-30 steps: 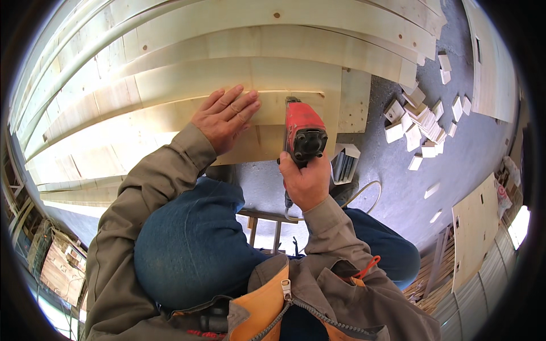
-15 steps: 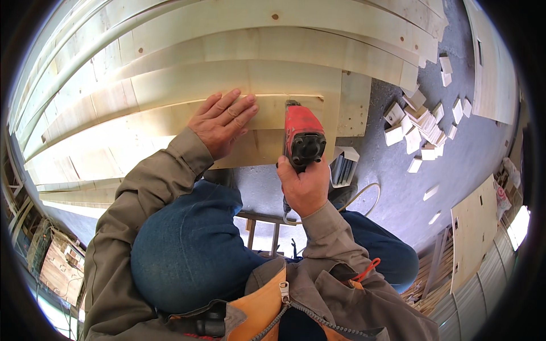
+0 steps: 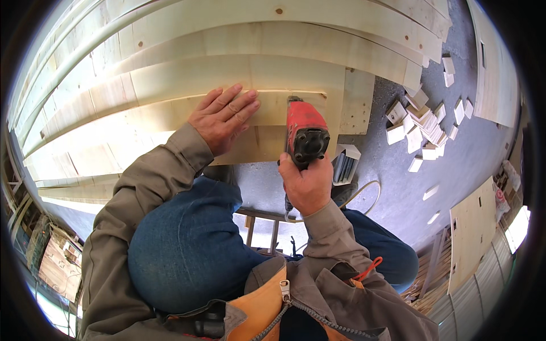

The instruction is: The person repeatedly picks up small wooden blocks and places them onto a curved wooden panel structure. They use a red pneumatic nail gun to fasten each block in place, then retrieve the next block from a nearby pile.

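Red nailer (image 3: 307, 117): sat at strip (image 3: 270, 117), gripped by closed right hand (image 3: 310, 181). Left hand (image 3: 223, 121): lay flat, open, empty. Neither had shifted; work apparently kept one spot.

Shows grey floor (image 3: 406, 190) at right of the frame, bright white light (image 3: 517, 228) at the lower right edge, ribbed grey panels (image 3: 472, 298) below.

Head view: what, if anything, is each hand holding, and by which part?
The right hand holds the red tool by its handle. The left hand holds nothing; it rests on a board.
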Tool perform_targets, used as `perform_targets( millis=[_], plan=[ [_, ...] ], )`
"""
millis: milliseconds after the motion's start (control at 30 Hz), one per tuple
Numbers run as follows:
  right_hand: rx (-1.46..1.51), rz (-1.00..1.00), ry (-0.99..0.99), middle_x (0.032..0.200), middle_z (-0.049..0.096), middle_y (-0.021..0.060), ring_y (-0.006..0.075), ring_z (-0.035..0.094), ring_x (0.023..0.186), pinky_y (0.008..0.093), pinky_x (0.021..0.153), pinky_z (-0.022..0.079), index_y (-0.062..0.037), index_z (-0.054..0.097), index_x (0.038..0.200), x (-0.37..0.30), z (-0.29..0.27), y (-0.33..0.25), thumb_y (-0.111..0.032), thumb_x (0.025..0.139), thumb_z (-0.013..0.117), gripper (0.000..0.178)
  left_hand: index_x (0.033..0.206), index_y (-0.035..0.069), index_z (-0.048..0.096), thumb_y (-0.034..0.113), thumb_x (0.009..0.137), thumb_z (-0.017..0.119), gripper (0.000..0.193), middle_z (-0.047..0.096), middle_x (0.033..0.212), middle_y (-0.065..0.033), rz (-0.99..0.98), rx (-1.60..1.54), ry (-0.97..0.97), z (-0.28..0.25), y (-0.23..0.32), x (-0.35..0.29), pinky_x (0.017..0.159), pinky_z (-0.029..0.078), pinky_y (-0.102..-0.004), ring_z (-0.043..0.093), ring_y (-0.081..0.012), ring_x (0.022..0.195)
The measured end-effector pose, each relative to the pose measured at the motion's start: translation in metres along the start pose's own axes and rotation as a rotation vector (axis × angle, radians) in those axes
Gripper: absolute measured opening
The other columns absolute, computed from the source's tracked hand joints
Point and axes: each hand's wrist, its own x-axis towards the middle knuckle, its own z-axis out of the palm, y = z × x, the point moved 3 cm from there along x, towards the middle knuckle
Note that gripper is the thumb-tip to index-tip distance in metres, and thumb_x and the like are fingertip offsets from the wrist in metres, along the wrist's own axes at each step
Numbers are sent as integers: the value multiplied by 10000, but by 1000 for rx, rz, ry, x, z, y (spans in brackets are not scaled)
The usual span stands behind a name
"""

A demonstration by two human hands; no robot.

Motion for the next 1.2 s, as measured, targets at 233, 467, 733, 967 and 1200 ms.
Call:
perform_targets(
  millis=[233,467,733,967,1200],
  plan=[
    [24,74,-32,1136,675,194,410,659,1000,476,860,542,-22,637,1238,2,0,1,-114,870,753,397,1496,153,615,191,895,795,628,538,1611,-39,0,0,14,1,-1,-1,1254,352,-477,469,-288,1512],
    [44,78,-30,1115,678,189,406,660,993,472,857,544,-20,637,1236,2,0,1,-116,872,753,393,1496,154,614,187,884,804,642,537,1611,-44,5,-11,13,0,0,-1,1249,360,-477,476,-290,1506],
    [-18,3,-23,1140,677,185,415,646,1051,480,895,534,-25,644,1237,5,-1,-10,-110,871,738,388,1490,146,617,193,880,808,641,543,1605,-53,8,-13,6,0,-1,0,1240,370,-484,480,-292,1503],
    [-89,-84,34,1179,665,195,429,630,1075,479,934,527,-26,635,1267,5,4,-15,-97,872,722,410,1475,132,630,184,883,804,619,560,1586,-69,11,-20,11,-3,0,2,1224,387,-498,498,-308,1485],
    [-48,-37,55,1178,652,204,433,611,1094,475,948,520,-25,641,1248,4,10,-18,-85,869,717,392,1483,135,623,177,883,802,627,555,1594,-58,3,-16,2,-1,0,1,1240,367,-491,483,-304,1499]
  ],
)
